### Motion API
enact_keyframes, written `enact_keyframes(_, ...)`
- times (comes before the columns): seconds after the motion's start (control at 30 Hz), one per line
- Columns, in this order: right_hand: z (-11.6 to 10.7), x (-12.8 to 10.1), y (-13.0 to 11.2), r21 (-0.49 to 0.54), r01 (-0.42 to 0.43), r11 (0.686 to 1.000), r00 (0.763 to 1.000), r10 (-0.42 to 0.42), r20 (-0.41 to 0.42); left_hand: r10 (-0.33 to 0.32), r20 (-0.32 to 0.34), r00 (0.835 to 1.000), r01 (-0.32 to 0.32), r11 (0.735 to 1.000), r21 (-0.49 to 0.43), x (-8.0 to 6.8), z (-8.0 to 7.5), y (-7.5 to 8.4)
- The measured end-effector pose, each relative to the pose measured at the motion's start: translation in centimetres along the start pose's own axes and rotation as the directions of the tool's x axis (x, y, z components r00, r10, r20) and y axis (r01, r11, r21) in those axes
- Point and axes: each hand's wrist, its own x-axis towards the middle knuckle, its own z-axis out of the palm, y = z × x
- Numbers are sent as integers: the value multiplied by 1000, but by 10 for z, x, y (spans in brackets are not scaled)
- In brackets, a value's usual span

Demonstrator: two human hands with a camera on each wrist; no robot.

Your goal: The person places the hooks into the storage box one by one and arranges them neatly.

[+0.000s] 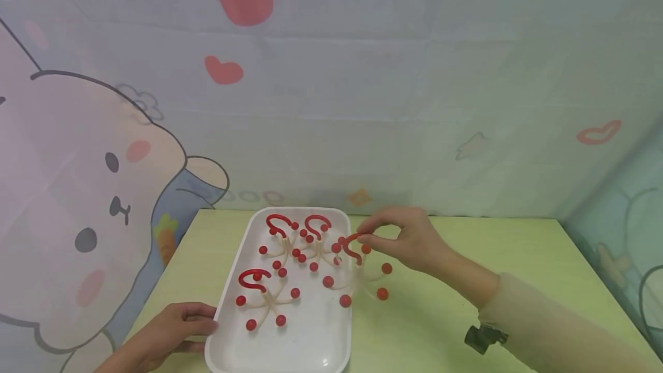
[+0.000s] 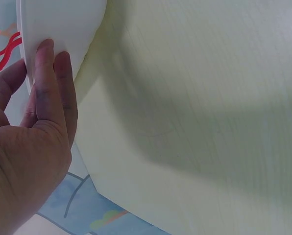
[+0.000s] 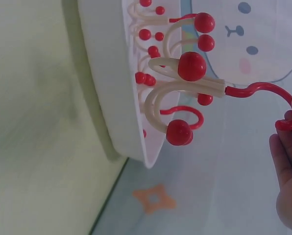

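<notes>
My right hand [image 1: 406, 240] pinches the red hook end of a hanging hook rack [image 3: 214, 87] between thumb and fingertips. Its cream curved arms, tipped with red balls, hang down and overlap the right rim of a white tray [image 1: 311, 338] in the head view. Inside the tray stand three like racks: one at the back left [image 1: 284, 240], one at the back right [image 1: 319, 243] and one nearer the front [image 1: 266, 301]. At the tray's left side, my left hand [image 1: 173, 332] touches the outer wall with fairly straight fingers, the thumb close to the rim.
The tray lies on a pale yellow-green table [image 1: 440, 315]. A cloth backdrop [image 1: 362, 85] printed with a bear and hearts rises behind the table's back edge. A dark device [image 1: 484, 337] sits at my right sleeve, and a black cable [image 1: 644, 298] curves at the far right.
</notes>
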Motion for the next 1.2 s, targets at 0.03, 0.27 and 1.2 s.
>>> enact_keyframes(0.03,3,2,-1,5,5,1000,1000,-5,6,-1,-1,1000,1,1000,0,0,0,0)
enact_keyframes(0.27,24,11,-8,-9,28,1000,999,-27,34,-8,-2,1000,8,1000,-1,0,0,1)
enact_keyframes(1.2,83,17,-5,20,-9,1000,992,7,129,31,24,999,-30,999,-26,-3,-2,2)
